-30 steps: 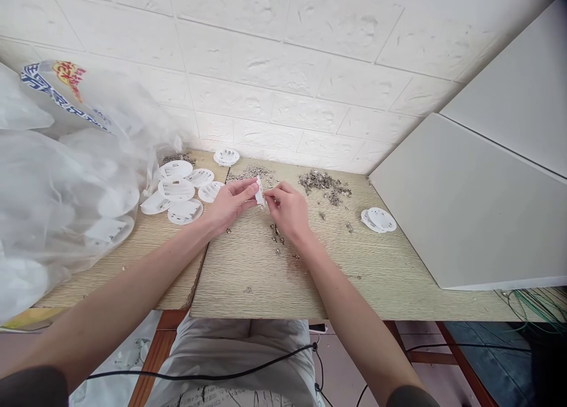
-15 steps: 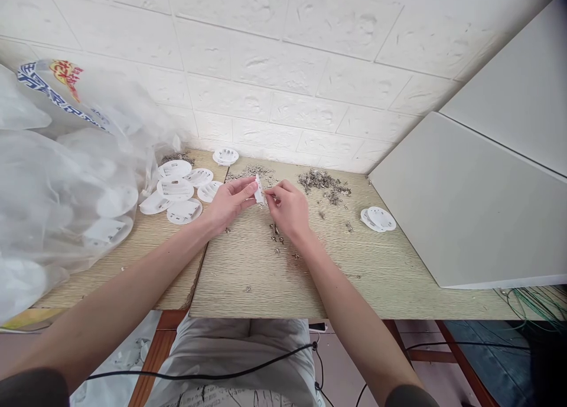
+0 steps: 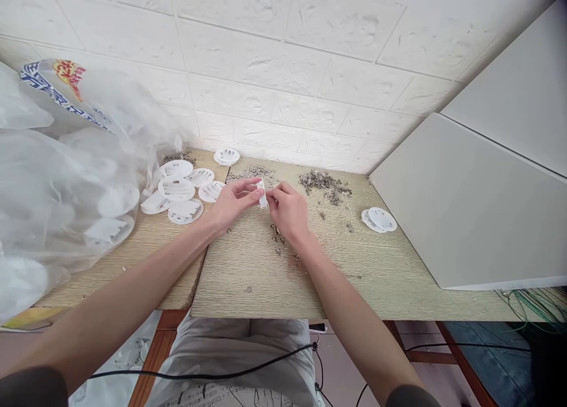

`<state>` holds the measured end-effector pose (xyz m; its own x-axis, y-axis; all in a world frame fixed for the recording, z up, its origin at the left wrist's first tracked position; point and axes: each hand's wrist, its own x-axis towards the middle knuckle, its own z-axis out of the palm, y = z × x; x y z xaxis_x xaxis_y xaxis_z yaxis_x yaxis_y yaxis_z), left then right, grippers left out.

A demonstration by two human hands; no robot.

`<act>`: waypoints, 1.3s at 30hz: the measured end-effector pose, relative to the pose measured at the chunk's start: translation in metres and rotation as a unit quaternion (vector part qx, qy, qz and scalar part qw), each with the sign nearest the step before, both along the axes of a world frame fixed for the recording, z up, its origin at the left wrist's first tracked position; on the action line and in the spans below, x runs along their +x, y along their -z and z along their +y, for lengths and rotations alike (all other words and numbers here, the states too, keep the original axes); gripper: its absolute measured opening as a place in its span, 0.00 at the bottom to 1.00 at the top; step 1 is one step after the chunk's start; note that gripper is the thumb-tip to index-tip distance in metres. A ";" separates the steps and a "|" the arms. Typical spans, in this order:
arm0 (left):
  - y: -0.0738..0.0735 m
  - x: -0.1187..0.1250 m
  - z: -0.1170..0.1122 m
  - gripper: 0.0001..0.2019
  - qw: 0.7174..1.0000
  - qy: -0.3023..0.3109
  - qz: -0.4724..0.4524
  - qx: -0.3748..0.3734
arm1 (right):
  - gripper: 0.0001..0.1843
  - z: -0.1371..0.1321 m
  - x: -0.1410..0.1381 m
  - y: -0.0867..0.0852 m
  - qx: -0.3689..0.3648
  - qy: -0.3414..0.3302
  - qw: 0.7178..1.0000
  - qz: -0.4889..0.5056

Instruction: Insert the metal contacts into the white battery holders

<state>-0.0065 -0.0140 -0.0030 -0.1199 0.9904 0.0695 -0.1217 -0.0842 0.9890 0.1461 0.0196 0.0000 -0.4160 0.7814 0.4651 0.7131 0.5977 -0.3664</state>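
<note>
My left hand (image 3: 234, 203) holds a round white plastic piece (image 3: 263, 194) on edge, thumb on one face and fingers behind its rim. Close against the other side of it, my right hand (image 3: 289, 209) is closed with thumb and fingertips pinched together at the piece. Whatever lies in that pinch is too small to make out. Small metal parts (image 3: 277, 235) are scattered on the table just below my right hand. Beyond both hands lies a heap of small metal parts (image 3: 325, 182), with a flatter spread of thin metal bits (image 3: 254, 173) to its left.
Several round white plastic pieces (image 3: 176, 189) lie overlapping at left, beside a large clear plastic bag (image 3: 71, 176) of white parts. Another small stack (image 3: 381, 219) sits at right, near a grey panel (image 3: 487, 218). Green wires (image 3: 531, 309) lie at the right edge. A white brick-pattern wall (image 3: 274, 70) stands behind.
My left hand has turned the white piece slightly, so more of its face shows, and shifted it a little right. My right hand stays pinched at its side.
</note>
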 end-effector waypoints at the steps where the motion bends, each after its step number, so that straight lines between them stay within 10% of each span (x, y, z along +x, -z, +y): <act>1: 0.000 0.000 0.000 0.27 1.000 -0.001 0.007 0.003 | 0.13 0.000 0.000 0.001 0.002 -0.002 1.000 -0.003; 11: 0.002 0.001 0.004 0.28 1.000 0.004 -0.007 0.015 | 0.09 0.007 0.004 -0.005 -0.070 -0.036 0.991 0.111; 17: 0.000 -0.001 0.006 0.25 0.997 0.007 -0.078 0.013 | 0.09 0.013 0.006 -0.007 -0.307 -0.056 0.897 0.313; 24: -0.002 -0.002 0.006 0.23 0.994 0.050 -0.092 0.032 | 0.12 0.012 0.007 -0.010 -0.374 -0.075 0.845 0.376; 33: 0.000 -0.001 0.003 0.17 0.990 -0.018 0.117 0.073 | 0.05 0.009 0.005 -0.005 -0.097 -0.068 0.967 0.226; 39: -0.002 -0.007 -0.001 0.09 0.949 -0.047 0.277 0.142 | 0.07 0.004 0.008 -0.004 0.007 -0.136 0.987 0.084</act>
<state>-0.0133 -0.0153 -0.0007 -0.0735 0.9093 0.4096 0.4307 -0.3415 0.8354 0.1542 0.0233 0.0041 -0.5251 0.6451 0.5550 0.4564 0.7639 -0.4562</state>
